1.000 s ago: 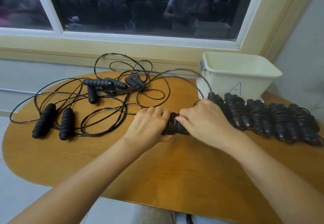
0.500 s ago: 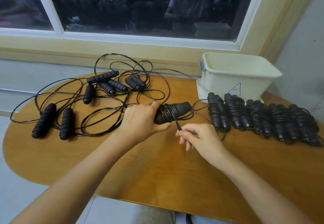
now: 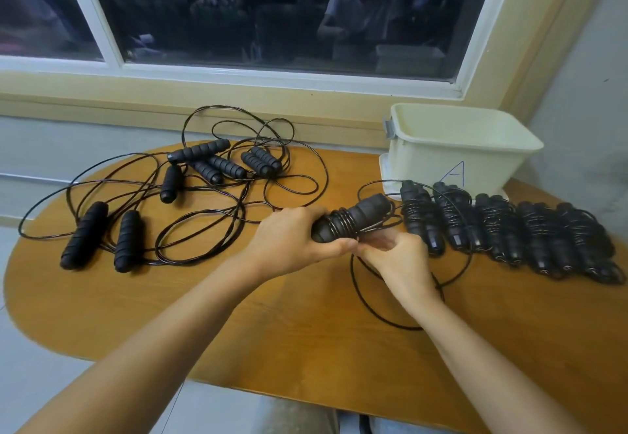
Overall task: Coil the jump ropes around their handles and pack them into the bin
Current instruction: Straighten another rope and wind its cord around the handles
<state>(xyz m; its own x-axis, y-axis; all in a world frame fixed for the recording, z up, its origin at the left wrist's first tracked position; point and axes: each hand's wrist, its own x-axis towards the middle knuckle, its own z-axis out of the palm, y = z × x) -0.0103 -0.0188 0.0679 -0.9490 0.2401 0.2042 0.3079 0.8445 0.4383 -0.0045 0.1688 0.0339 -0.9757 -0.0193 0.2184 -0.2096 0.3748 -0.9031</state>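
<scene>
Gripping the handles (image 3: 353, 217) over the counter's (image 3: 306, 331) middle with the left hand (image 3: 289, 239), pinching the cord (image 3: 384, 321) just beneath with the right hand (image 3: 397, 260). Keep tension, lay turns snug, feed slack steadily.

A handwritten blue letter "A" stands on the front wall of the cream bin (image 3: 424, 165).

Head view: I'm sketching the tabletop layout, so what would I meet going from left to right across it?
Two loose handles → cluster of loose handles → left hand → half-wound jump rope → row of coiled jump ropes.
</scene>
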